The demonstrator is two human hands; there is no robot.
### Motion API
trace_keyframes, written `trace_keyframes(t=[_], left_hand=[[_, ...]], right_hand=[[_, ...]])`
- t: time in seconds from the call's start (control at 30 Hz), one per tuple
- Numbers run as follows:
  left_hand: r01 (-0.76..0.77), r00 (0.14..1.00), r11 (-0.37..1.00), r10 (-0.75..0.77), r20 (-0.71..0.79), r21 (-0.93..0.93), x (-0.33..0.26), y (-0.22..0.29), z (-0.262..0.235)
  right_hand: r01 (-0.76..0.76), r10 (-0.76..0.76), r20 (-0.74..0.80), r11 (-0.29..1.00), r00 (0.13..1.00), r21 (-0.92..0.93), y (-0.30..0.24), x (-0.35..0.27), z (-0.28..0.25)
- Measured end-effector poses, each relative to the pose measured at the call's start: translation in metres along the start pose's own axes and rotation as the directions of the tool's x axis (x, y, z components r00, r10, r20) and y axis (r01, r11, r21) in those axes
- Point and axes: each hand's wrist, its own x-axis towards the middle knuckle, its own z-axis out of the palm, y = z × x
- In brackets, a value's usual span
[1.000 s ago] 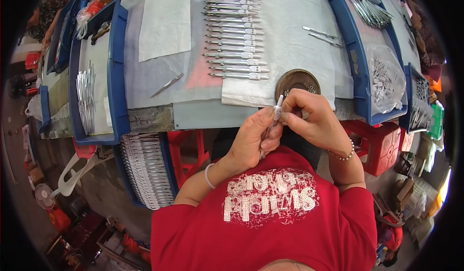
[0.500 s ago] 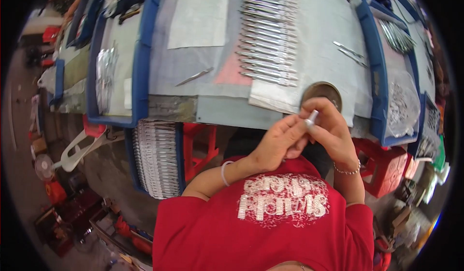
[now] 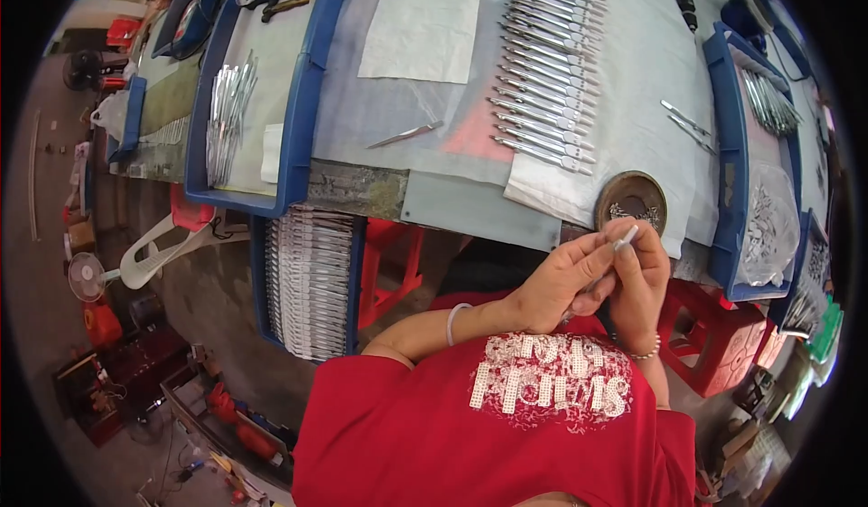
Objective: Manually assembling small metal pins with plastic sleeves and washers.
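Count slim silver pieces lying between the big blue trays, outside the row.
3: one piece left of the row, upper piece and lower piece right; more may be hidden.

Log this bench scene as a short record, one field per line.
Left hand: gripping slim pale silvery piece
Right hand: pinching its upper end
Beyond hands: round brown bowl with small metal parts
Bench middle: column of slender silver metal tools
Left tray: rectangular, blue, plastic; thin silver metal pieces inside
Right tray: rectangular, blue, plastic; clear plastic bag inside

Slim, pale-tipped piece [image 3: 630,235], slanted upward between the fingers [image 3: 629,270], its lower length mostly hidden.
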Motion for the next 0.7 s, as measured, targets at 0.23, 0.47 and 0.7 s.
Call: trace_keyframes(t=[0.23,0.47,0.7], left_hand=[[0.04,0.999,0.996,-0.04,0.001,-0.084,-0.005,-0.014,-0.003],[0.054,0.998,0.986,-0.06,-0.032,-0.16,0.0,-0.01,0.0],[-0.002,1.0,0.992,-0.002,-0.026,-0.123,-0.001,0.006,-0.017]], right_hand=[[-0.004,-0.001,0.192,1.0,0.981,0.025,0.0,-0.001,-0.008],[0.009,-0.014,0.253,1.0,0.967,0.021,0.005,0.005,-0.021],[0.214,-0.242,0.06,0.685,0.969,-0.696,-0.015,0.027,-0.066]])
